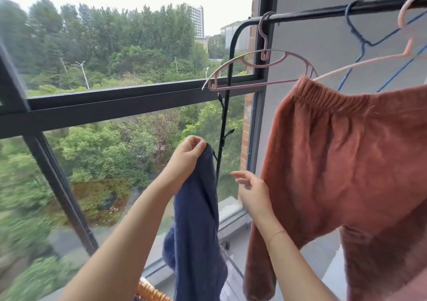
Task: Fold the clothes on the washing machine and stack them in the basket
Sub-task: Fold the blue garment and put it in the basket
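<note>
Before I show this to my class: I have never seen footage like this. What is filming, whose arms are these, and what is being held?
There is no machine here. One wide-angle camera sits on a person's head and looks forward and down, so the two bare arms are the wearer's own. The left hand pinches the top of a blue garment, which hangs down. The right hand is open and holds nothing. Beside it, rust-coloured trousers hang from a pale hanger on a black rail. An empty pink hanger hangs there too. A wicker edge, perhaps the basket, shows at the bottom. Behind is a window over trees.
</note>
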Available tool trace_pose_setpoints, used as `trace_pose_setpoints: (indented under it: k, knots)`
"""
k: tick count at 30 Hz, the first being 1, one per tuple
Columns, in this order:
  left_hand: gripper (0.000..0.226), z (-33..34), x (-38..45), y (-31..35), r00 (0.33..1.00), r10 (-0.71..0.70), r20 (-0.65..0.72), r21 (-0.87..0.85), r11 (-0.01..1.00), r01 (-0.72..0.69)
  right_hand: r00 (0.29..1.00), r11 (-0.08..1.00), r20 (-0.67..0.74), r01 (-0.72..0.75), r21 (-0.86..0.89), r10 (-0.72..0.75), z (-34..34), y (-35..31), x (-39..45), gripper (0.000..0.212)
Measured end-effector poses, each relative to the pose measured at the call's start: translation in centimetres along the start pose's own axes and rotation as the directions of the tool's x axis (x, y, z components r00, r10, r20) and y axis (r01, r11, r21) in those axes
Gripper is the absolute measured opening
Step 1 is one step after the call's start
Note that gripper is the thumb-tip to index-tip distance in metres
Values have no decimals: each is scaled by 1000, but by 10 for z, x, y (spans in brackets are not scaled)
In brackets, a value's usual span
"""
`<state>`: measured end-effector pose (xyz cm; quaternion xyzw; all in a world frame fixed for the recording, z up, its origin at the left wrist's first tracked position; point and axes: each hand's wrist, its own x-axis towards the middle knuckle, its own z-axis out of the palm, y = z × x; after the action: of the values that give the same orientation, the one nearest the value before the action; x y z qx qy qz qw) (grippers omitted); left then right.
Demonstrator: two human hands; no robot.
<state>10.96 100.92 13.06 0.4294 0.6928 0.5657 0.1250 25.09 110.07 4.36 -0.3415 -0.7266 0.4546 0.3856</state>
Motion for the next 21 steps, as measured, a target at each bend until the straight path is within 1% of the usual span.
trace_pose_setpoints:
  k: [2,5,7,9,10,11,12,13,14,15,16,18,19,21]
  knots:
    - [11,-17,-7,9,1000,-6,-18,-38,999,5,986,999,162,-32,12,29,19,1,-6,54]
    - [15,-47,-21,14,999,-32,-11,-113,993,31,911,994,411,-69,80,30,52,0,-21,58]
    - [19,-70,-34,14,998,-57,29,-183,981,61,850,996,526,-36,83,-13,77,-1,-32,66]
    - [19,-90,-48,17,997,-62,47,-219,973,71,794,997,607,-20,79,-33,98,-2,-43,75]
    - [19,-103,-57,18,998,-61,35,-233,970,67,763,998,646,-20,61,-24,109,-5,-50,73]
    - [19,-115,-65,18,998,-57,15,-241,969,59,742,999,670,-19,45,-16,121,-8,-57,64]
    - [19,-130,-75,17,998,-61,-22,-239,969,54,728,1000,685,-11,22,-7,135,-13,-67,47]
    - [19,-146,-85,15,996,-67,-62,-238,970,51,749,999,662,33,-7,-20,149,-18,-77,28]
    - [19,-157,-91,13,992,-80,-99,-244,968,54,798,994,601,97,-39,-54,157,-20,-84,17]
    - [19,-171,-100,8,984,-102,-144,-258,964,62,838,986,537,157,-63,-99,169,-23,-92,10]
    - [19,-188,-113,2,972,-126,-198,-269,961,69,874,981,466,184,-54,-138,180,-28,-101,13]
    - [19,-222,-140,-13,937,-175,-303,-312,947,76,924,983,342,186,-6,-173,198,-40,-117,32]
    - [19,-234,-151,-20,921,-198,-335,-335,939,80,949,986,269,166,25,-167,199,-45,-119,34]
    - [17,-267,-187,-39,891,-248,-381,-349,931,110,973,989,182,131,64,-141,214,-55,-134,29]
